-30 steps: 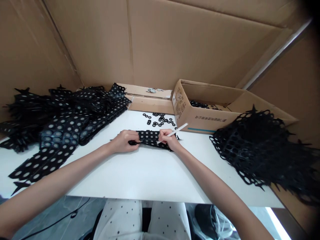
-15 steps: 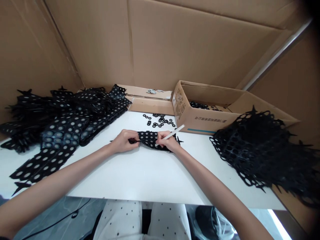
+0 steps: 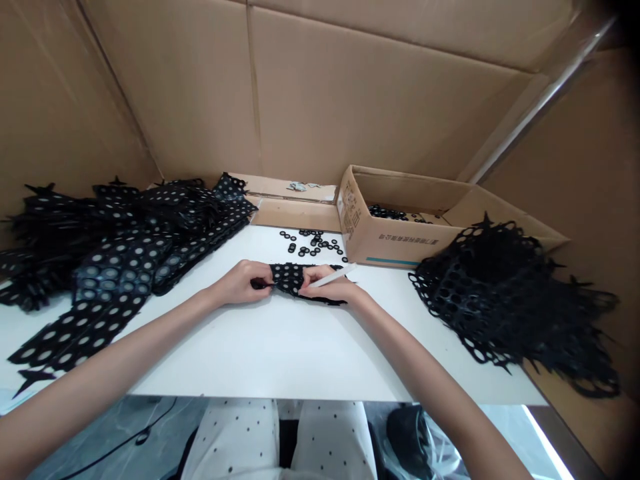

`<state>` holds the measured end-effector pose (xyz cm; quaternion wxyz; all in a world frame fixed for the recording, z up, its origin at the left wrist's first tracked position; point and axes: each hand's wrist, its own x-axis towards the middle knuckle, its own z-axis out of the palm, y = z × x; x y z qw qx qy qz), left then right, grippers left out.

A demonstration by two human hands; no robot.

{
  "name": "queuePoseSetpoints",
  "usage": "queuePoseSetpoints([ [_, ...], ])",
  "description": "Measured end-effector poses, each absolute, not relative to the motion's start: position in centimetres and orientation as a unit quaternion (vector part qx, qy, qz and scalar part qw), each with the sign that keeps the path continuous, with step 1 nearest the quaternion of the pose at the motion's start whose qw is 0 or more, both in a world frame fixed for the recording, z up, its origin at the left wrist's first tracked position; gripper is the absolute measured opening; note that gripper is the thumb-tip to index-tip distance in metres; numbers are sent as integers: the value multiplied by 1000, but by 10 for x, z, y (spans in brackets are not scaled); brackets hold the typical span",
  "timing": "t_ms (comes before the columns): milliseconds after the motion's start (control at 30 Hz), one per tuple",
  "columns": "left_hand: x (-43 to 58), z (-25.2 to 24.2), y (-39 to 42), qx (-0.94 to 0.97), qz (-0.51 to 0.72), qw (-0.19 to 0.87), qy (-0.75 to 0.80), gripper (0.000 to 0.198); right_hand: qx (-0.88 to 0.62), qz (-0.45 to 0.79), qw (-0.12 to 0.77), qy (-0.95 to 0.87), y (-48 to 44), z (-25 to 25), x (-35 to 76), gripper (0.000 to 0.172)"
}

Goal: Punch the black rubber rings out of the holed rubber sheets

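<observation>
My left hand (image 3: 249,281) pinches the black sheet (image 3: 288,276)'s left end mid-table, my right hand (image 3: 327,283) grips a white stick (image 3: 342,272), tip at the sheet; this one looks partway. Dotted pile (image 3: 117,260) left looks done, open-holed pile (image 3: 493,293) right looks untouched, loose rings (image 3: 313,244) lie far side

The box (image 3: 390,251) has a row of small dark letters (image 3: 407,239) on its long front side, which look Chinese, but they are too small and blurry to read. Its short left side has more dark print (image 3: 349,195) and a little square sign (image 3: 356,218), and these cannot be read either.
</observation>
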<state>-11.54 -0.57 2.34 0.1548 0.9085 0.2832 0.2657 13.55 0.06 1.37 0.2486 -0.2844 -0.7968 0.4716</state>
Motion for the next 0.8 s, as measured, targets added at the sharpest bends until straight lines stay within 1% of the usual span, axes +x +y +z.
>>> queuePoseSetpoints([
  [133, -109, 23, -13, 929, 234, 53, 281, 7, -288, 420, 256, -821, -9, 17, 144, 20],
  [200, -103, 21, -17, 933, 228, -6, 278, 13, -293, 416, 270, -817, -13, 14, 146, 19],
  [267, -99, 18, -20, 940, 223, -39, 257, 21, -296, 420, 288, -808, -15, 11, 145, 17],
  [467, -100, 13, -16, 949, 209, -61, 227, 34, -290, 492, 330, -752, -13, 4, 146, 18],
  [567, -103, 15, -15, 950, 190, -74, 235, 34, -292, 530, 410, -683, -11, -2, 150, 15],
  [633, -103, 17, -15, 950, 183, -85, 239, 32, -302, 528, 455, -650, -11, -5, 153, 18],
  [700, -99, 20, -15, 952, 169, -104, 234, 30, -316, 524, 445, -654, -11, -4, 157, 18],
  [800, -89, 21, -15, 954, 146, -133, 223, 25, -325, 532, 384, -681, -11, -1, 161, 11],
])
